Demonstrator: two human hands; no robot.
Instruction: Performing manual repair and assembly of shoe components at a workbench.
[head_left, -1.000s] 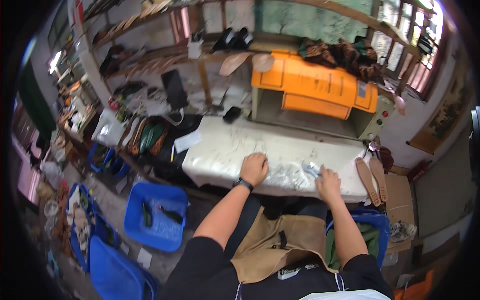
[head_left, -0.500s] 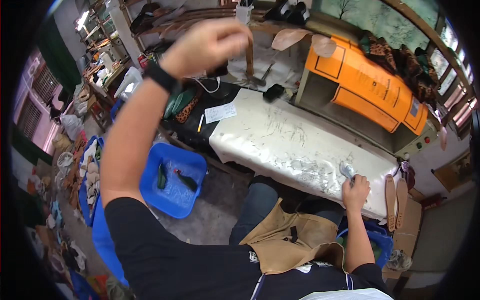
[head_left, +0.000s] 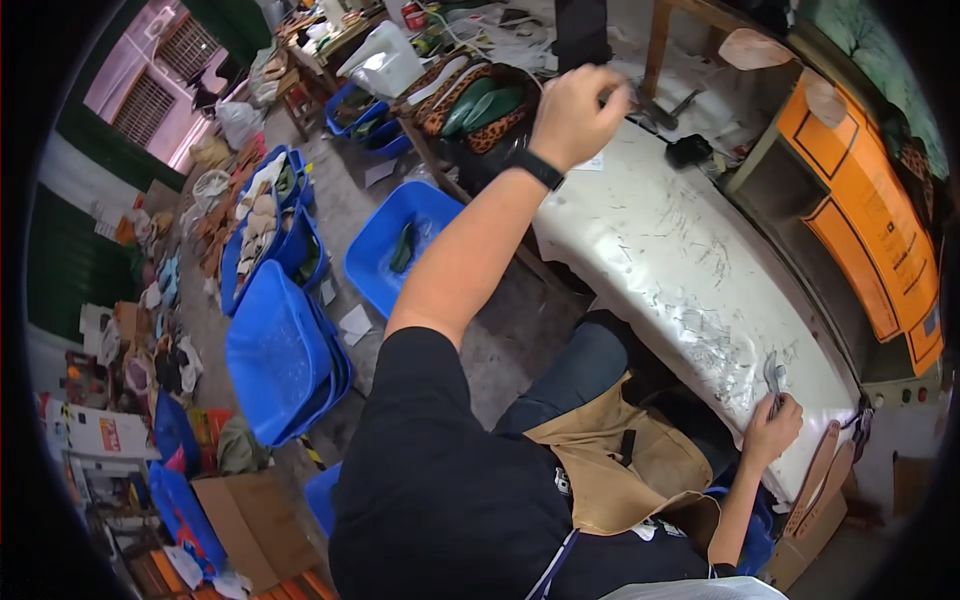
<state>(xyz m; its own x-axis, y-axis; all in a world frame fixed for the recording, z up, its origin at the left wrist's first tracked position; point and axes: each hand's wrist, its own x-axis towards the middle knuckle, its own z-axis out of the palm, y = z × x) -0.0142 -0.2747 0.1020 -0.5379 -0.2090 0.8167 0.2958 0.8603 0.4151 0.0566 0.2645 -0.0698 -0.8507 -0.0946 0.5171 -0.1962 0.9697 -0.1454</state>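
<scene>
Two bare hands, doing different stuff. Right hand (head_left: 772, 430) has its fingers wrapped around a shiny metal tool (head_left: 774, 372), silvery head poking out over the right end of the white tabletop (head_left: 650, 230), which is glossy and pretty scuffed up with dark scratches. Left hand (head_left: 583, 115) is up by the other end, loosely curled, can't tell if anything's in it. Long flat brown soles (head_left: 822, 480) sit by the tool end, and a smooth blue plastic tub (head_left: 372, 245) is on the rough grey floor (head_left: 480, 365).
</scene>
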